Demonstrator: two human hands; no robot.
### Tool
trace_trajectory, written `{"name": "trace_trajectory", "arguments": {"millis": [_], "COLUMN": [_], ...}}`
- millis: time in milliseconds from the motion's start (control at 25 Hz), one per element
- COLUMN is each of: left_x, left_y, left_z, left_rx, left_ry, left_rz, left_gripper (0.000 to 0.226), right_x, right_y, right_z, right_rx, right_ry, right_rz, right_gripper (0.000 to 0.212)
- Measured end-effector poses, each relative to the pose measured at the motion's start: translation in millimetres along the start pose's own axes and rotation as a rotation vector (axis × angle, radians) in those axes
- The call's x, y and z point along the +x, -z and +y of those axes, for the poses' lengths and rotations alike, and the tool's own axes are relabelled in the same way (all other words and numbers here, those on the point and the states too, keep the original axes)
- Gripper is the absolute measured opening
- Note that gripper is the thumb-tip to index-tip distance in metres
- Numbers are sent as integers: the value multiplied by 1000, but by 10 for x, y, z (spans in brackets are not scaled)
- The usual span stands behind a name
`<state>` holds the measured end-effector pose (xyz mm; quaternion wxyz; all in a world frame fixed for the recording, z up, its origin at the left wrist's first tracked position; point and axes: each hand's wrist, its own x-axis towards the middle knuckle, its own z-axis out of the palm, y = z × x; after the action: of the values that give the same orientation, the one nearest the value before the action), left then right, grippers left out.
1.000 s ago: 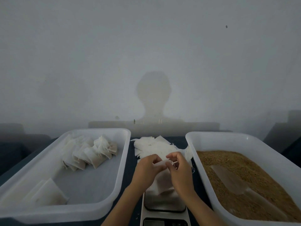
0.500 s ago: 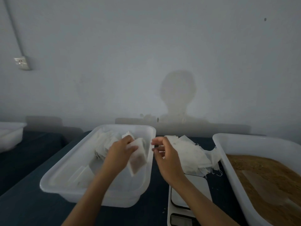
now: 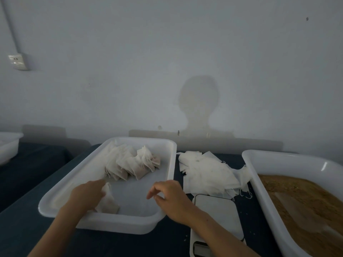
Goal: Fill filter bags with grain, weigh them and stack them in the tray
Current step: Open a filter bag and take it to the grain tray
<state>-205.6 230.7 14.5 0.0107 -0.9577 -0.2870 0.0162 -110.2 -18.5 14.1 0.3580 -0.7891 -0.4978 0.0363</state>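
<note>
While the left hand [image 3: 87, 194] rests on a filled bag [image 3: 108, 202] inside the tray [image 3: 171, 164], fingers curled on it, the right hand [image 3: 169, 197] hovers over the tray's right rim, loosely curled, holding nothing.

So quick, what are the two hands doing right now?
Left hand: rests on a filled filter bag in the tray; grip unclear.
Right hand: loosely curled, holding nothing.

Left hand [image 3: 87, 194]: fingertips hidden against the filled bag [image 3: 108, 202]; grip unclear.
Grain bin [image 3: 289, 164]: right side and near end cut by the frame edges.
Scoop [image 3: 295, 203]: pale blur in the grain, outline unclear.
Scale [image 3: 219, 217]: display cut by the bottom edge, partly behind the right forearm; reading illegible.
Spare tray [image 3: 9, 145]: cut by the left edge at the bench's far left.
Stacked bags [image 3: 130, 164]: count unclear.
</note>
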Motion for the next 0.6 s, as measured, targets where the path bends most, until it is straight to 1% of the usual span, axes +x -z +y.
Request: {"name": "trace_trajectory", "arguments": {"millis": [120, 200, 280, 320, 360, 400, 480, 560, 600], "left_x": [24, 0, -28, -38, -50, -55, -24, 47, 90], "left_y": [22, 58, 114, 151, 204, 260, 358, 425, 439], "left_z": [48, 67, 87, 132, 213, 330, 622, 911, 1030], "left_rx": [87, 99, 79, 44, -2, -55, -160, -226, -237], "left_ry": [-39, -24, 10, 19, 15, 0, -61, -124, -149], "left_rz": [-51, -28, 85, 162, 247, 331, 435, 433, 416], "left_gripper": [17, 17, 29, 35, 40, 42, 40, 34, 32], "right_x": [-24, 18, 118, 164, 196, 212, 192, 152, 142], "right_y": [73, 212, 424, 541, 659, 767, 932, 1023, 1041], "right_z": [32, 104, 281, 414, 564, 730, 1075, 1339, 1432], "right_rx": [90, 188, 220, 190, 128, 46, -124, -292, -390], "right_ry": [10, -41, -149, -221, -296, -367, -452, -479, -483], "right_rz": [-33, 19, 180, 254, 294, 297, 215, 67, -14], "right_gripper": [22, 25, 27, 27, 27, 26, 24, 25, 28]}}
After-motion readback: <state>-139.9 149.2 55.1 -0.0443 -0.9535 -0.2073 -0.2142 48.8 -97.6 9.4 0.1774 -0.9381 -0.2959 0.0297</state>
